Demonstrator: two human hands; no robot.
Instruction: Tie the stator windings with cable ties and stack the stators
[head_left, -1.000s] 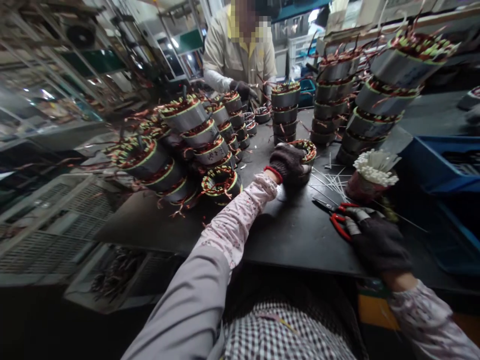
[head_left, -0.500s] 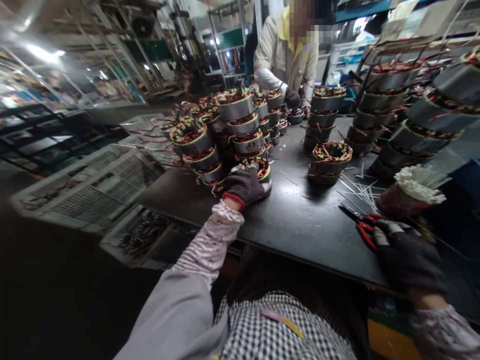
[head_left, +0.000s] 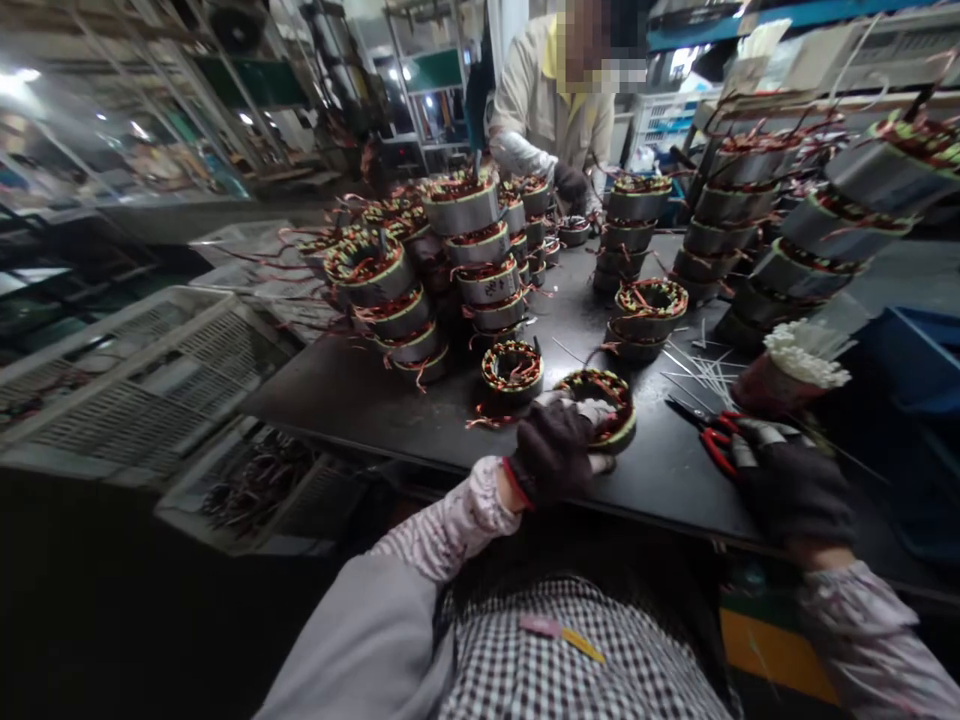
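Observation:
My left hand (head_left: 559,450), in a dark glove with pale fingertips, is closed on the near rim of a motor stator (head_left: 619,425), its fingers inside the ring. That stator is tilted a little at the front of the black table (head_left: 450,440). Just behind and to the left, a second stator (head_left: 512,368) with copper windings sits flat, apart from my hand. Over at the right, my right hand (head_left: 795,490) is wrapped round red-handled scissors (head_left: 720,445), blades pointing left and away from me.
Stacks of stators stand at the left (head_left: 375,280), centre (head_left: 465,210) and right (head_left: 825,210). White ties (head_left: 705,368) lie loose beside a cup (head_left: 772,385) full of them. Plastic crates (head_left: 150,370) flank the table's left side. Across the table a co-worker (head_left: 555,120) handles a stator.
My left hand has come toward me and right, bringing a stator to the table's front. Another stator it covered now shows. My right hand still grips the scissors.

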